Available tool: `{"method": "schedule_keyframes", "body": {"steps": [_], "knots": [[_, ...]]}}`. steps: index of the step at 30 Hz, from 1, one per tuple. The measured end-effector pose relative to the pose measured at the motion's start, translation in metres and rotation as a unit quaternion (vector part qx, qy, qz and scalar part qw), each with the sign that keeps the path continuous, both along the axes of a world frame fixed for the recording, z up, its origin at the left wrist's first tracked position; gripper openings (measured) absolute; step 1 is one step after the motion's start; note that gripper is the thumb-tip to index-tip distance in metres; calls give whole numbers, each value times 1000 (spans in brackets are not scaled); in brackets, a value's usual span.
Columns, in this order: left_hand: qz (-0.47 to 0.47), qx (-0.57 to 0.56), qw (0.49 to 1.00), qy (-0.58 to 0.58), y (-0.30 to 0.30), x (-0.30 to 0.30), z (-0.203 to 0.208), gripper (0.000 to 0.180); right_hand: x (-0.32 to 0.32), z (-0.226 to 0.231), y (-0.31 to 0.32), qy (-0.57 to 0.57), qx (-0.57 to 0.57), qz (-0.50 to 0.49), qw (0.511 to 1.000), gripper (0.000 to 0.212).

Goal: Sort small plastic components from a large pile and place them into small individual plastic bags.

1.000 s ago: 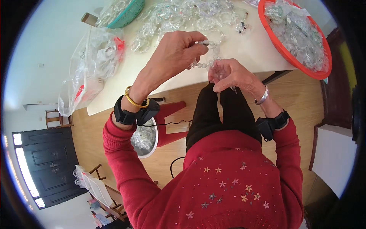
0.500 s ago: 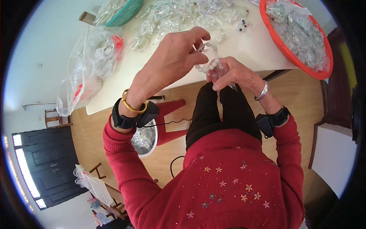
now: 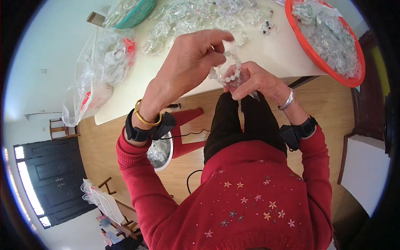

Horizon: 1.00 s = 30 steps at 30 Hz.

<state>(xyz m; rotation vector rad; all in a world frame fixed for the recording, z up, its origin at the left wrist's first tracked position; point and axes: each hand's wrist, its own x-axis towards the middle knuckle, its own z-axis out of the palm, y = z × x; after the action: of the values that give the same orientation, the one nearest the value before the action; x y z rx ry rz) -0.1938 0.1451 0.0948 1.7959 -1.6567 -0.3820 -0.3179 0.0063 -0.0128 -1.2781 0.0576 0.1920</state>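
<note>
A bracelet of pale, clear beads (image 3: 238, 66) hangs in a loop between my hands, just over the table's near edge. My left hand (image 3: 189, 58) curls its fingers at the bracelet's left side, with the index finger stretched out and slightly blurred. In my right hand (image 3: 260, 81) is a small clear plastic bag (image 3: 255, 96), gripped between thumb and fingers. The bracelet's lower beads lie against the right fingertips. Whether any beads are inside the bag is hard to make out.
Many bagged bracelets (image 3: 183, 25) cover the back of the white table (image 3: 279, 54). An orange-red basket (image 3: 321, 60) of bagged pieces is at right, a green basket (image 3: 139, 16) at back left, a white basket (image 3: 100, 93) at left. Below are a red stool (image 3: 187, 146) and a metal basin (image 3: 160, 152).
My left hand has shifted slightly, its index finger lifting and extending. The bracelet's loop has turned and hangs wider, nearer the right fingers. My right hand has hardly moved.
</note>
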Motion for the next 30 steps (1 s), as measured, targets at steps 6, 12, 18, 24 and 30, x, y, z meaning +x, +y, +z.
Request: {"method": "schedule_keyframes", "body": {"steps": [6, 12, 18, 24, 30], "knots": [[44, 13, 999, -25, -3, -8, 0, 27, 3, -6, 0, -30, -23, -14, 999, 37], [77, 4, 979, -187, 0, -10, -4, 35, 2, -4, 4, -21, 3, -49, 999, 34], [101, 26, 994, -29, -7, -9, -5, 45, 3, 0, 4, -51, -2, -99, 994, 31], [76, 106, 954, 270, -1, 6, 2, 42, 1, 3, -4, -43, -8, -56, 997, 41], [65, 127, 922, 359, 0, 15, -9, 33, 5, -3, -7, -27, 25, -38, 999, 42]]}}
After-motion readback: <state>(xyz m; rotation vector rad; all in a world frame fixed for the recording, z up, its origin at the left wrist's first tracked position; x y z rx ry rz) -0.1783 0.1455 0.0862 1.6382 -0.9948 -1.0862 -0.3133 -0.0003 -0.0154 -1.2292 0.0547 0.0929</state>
